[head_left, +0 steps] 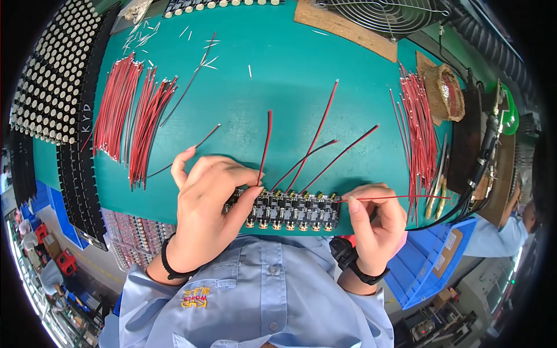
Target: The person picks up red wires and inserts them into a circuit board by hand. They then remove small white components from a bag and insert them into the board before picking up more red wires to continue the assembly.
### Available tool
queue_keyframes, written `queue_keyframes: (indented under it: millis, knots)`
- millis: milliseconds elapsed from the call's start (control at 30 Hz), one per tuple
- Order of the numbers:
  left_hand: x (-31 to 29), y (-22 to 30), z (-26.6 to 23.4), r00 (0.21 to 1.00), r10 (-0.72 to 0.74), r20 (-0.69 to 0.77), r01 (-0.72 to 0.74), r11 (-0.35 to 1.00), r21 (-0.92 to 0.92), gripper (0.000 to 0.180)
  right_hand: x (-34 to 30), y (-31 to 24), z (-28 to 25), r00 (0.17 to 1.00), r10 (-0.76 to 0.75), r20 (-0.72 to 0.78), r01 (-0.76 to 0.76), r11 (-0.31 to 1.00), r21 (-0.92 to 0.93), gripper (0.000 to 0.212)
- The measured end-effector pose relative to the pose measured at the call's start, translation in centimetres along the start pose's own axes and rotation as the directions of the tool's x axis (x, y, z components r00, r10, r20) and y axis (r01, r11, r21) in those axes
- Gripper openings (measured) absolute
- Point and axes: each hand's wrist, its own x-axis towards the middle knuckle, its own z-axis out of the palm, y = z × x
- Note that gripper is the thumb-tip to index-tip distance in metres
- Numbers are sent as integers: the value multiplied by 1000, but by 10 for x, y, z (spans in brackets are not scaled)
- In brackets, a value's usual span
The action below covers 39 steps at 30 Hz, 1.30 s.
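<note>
A strip of small black circuit boards (293, 210) lies at the near edge of the green mat, in front of my body. My left hand (212, 200) is at its left end, thumb and index finger closed on a red-and-black wire (268, 139) that stands up from the board edge. At the strip's right end my right hand (376, 223) pinches another red wire (400, 198), which stretches away to the right. Between the hands, several red-and-black wires (316, 134) fan out from the boards' far edge. One loose wire (209, 134) lies behind my left hand.
Bundles of red-and-black wires lie at left (119, 110) and right (419, 133). Tweezers (438, 177) and a soldering iron (487, 148) are at the right. A fan (383, 13) stands at the back. Black racks of round parts (52, 75) stand far left; a blue bin (406, 284) sits below right.
</note>
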Motion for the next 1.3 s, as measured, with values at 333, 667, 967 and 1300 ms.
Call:
queue_keyframes:
  millis: [333,667,967,1300]
  knots:
    - [-8,-16,-29,977,-88,-193,120,980,159,20,7,-19,-6,995,-51,88,67,980,-190,13]
    - [-27,-31,-41,943,-301,-140,323,929,178,12,18,-17,13,985,-32,169,62,983,-173,12]
    - [-27,-35,-38,960,-197,-200,236,952,195,6,20,-14,15,954,-162,250,237,923,-304,11]
    - [-38,-38,-36,909,-260,-326,197,957,-215,3,21,-15,16,959,-139,248,211,933,-291,13]
